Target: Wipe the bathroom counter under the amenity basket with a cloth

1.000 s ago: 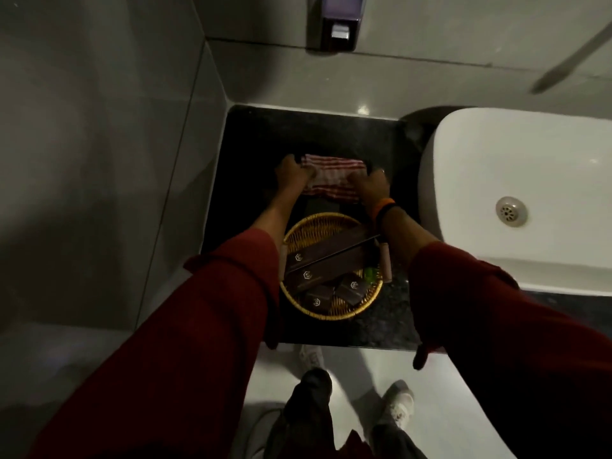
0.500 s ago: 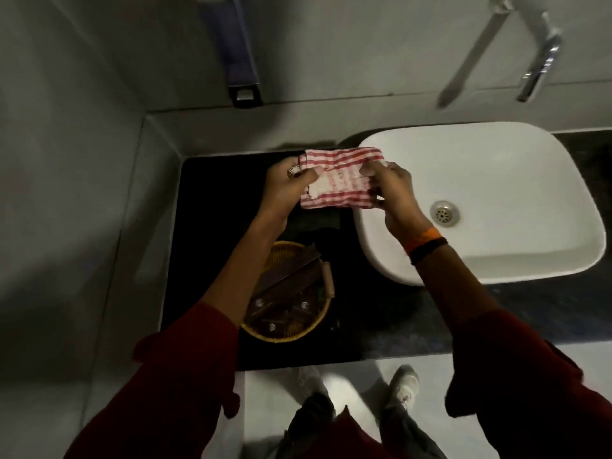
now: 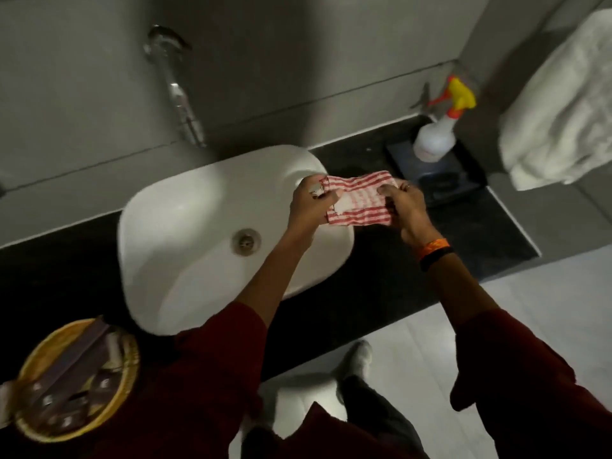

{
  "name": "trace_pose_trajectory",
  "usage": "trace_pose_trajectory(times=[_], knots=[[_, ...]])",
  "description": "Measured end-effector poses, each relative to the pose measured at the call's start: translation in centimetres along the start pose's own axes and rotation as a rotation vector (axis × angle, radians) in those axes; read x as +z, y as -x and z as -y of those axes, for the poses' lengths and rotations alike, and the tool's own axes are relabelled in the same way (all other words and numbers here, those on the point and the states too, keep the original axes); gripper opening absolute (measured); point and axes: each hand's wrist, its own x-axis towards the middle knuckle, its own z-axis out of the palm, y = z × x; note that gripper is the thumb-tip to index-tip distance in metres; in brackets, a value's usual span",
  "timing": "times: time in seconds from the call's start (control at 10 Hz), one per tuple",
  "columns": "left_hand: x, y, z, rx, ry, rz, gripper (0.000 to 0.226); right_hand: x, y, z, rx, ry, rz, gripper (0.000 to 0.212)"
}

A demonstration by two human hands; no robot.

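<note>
So the cloth [image 3: 359, 202] has been carried off to the right since a second ago. Back then it was pressed on the desk [image 3: 381, 286] just behind the amenity basket [image 3: 77, 380]; now it's held up in the air over the right rim of the sink [image 3: 185, 226]. The view has swung right with it, so the basket is left way down at the front-left corner of the desk, partly hidden by the left sleeve.

The cloth is pinched at both ends: the left hand [image 3: 313, 205] has its fingers closed on the left edge, the right hand [image 3: 409, 207] is clamped on the right edge, and it's stretched folded between them.

Probably it's being refolded or taken over to the spray bottle [image 3: 435, 137] that's parked on a dark tray [image 3: 440, 175] at the back-right corner, though that's a guess.

What could go wrong: the basket is well apart from the hands now, and it can't be told whether the patch under it has been wiped at all. If it isn't lifted, that spot gets missed. Also, if the cloth is let slip, it lands in the sink and gets soaked.
</note>
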Motion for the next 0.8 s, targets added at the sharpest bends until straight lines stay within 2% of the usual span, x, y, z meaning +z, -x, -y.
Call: trace_pose_trajectory(times=[0.1, 0.2, 0.3, 0.4, 0.5, 0.6, 0.7, 0.8], knots=[[8.0, -2.6, -0.7, -0.119, 0.158, 0.019, 0.044, -6.5, -4.6, 0.0, -0.029, 0.034, -0.080, 0.026], [14.0, -5.0, -0.9, -0.172, 0.186, 0.066, 0.046, -11.0, -9.1, -0.4, -0.104, 0.073, -0.153, 0.040], [18.2, -7.6, -1.0, -0.183, 0.080, 0.085, 0.052, -14.0, -13.2, -0.7, -0.175, 0.193, -0.181, 0.044], [21.2, -10.0, -0.8, -0.107, 0.033, 0.072, 0.055, -15.7, -16.7, -0.6, -0.163, 0.288, -0.189, 0.037], [23.5, -12.2, -0.5, 0.046, -0.134, 0.070, 0.053, -16.9, -19.3, -0.4, -0.162, 0.418, -0.186, 0.037], [25.6, -13.8, 0.7, 0.097, -0.630, 0.070, 0.045, -18.0, -20.4, -1.6, -0.210, 0.611, -0.131, 0.037], [26.0, -13.3, 1.5, 0.054, -0.980, 0.142, 0.062, -17.9, -19.4, -2.9, -0.320, 0.930, -0.048, 0.044], [24.9, -12.5, 2.5, 0.217, -1.076, 0.083, 0.067, -16.4, -18.6, -3.8, -0.465, 1.003, -0.042, 0.054]])
